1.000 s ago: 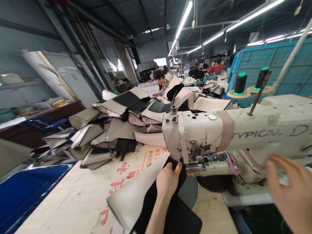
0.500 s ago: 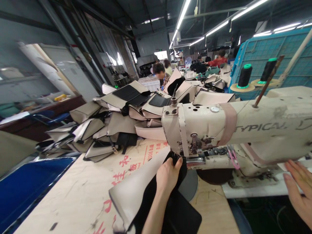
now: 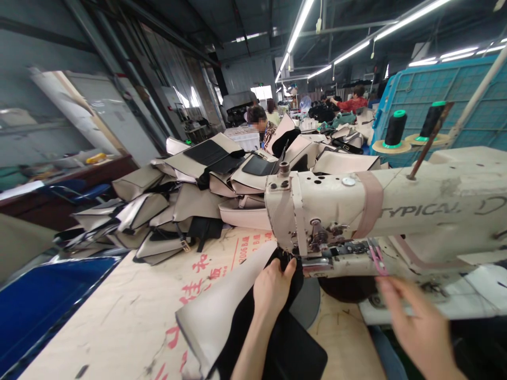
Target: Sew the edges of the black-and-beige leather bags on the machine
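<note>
My left hand (image 3: 273, 290) is closed on a beige-and-black bag piece (image 3: 225, 316), pinching its black part close to the needle area of the sewing machine (image 3: 320, 206). The pale panel spreads to the left of my forearm, and a black flap (image 3: 297, 348) hangs on the right. My right hand (image 3: 422, 322), a little blurred, reaches out below the machine arm with its fingers extended and apart. Its fingertips come up close under pink thread snips (image 3: 379, 261) on the machine; whether they touch cannot be made out.
Behind the machine head, beige-and-black bags (image 3: 190, 200) lie heaped on the wooden table (image 3: 119, 322). Black thread cones (image 3: 395, 129) stand at the back right before a blue mesh crate (image 3: 447, 111). A blue-lined bin (image 3: 51, 301) is at left. People (image 3: 259, 119) sit farther back.
My right hand has moved left from the machine's far right side to just below the pink snips. My left hand and the bag piece stay at the needle area.
</note>
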Action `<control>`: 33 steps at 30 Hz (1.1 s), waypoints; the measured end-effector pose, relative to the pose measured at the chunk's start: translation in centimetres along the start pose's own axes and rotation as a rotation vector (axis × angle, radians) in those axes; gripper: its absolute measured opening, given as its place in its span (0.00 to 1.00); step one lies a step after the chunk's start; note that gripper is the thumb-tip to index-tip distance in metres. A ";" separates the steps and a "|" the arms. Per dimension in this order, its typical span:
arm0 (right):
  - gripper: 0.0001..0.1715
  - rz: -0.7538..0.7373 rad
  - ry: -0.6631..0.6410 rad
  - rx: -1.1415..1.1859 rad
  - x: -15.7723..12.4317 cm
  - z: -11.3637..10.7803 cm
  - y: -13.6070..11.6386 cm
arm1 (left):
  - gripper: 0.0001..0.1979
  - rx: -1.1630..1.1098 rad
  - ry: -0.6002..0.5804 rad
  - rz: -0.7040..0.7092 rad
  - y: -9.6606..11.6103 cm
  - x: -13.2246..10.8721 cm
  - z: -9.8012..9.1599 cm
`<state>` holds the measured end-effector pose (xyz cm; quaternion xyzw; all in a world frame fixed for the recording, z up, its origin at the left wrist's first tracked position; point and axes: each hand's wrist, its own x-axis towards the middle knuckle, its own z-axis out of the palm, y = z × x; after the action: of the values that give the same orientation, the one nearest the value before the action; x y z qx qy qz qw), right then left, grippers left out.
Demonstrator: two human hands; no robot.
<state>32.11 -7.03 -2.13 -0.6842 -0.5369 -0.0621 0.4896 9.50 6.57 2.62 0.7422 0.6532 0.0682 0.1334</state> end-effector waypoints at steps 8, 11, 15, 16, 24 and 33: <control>0.15 0.395 -0.417 0.426 0.3 12.8 -9.5 | 0.21 -0.002 0.013 0.011 -0.1 0.1 0.3; 0.16 0.470 -0.375 0.458 0.7 13.1 -9.6 | 0.20 0.009 0.039 0.009 0.0 0.0 0.4; 0.19 0.655 -0.319 0.594 0.0 14.1 -10.0 | 0.20 0.036 0.064 0.012 0.1 0.0 0.6; 0.19 0.717 -0.307 0.638 -0.2 14.5 -10.2 | 0.20 0.034 0.063 0.015 0.1 0.0 0.6; 0.19 0.965 -0.286 0.877 -0.2 15.5 -10.2 | 0.22 -0.014 0.016 0.009 -0.2 0.9 0.9; 0.22 0.825 -0.419 0.935 0.0 12.9 -9.4 | 0.23 -0.071 0.007 0.001 -0.4 1.1 1.0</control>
<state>18.91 1.99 -3.07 -0.5469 -0.2848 0.5051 0.6039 9.58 7.63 1.46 0.7370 0.6506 0.0941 0.1574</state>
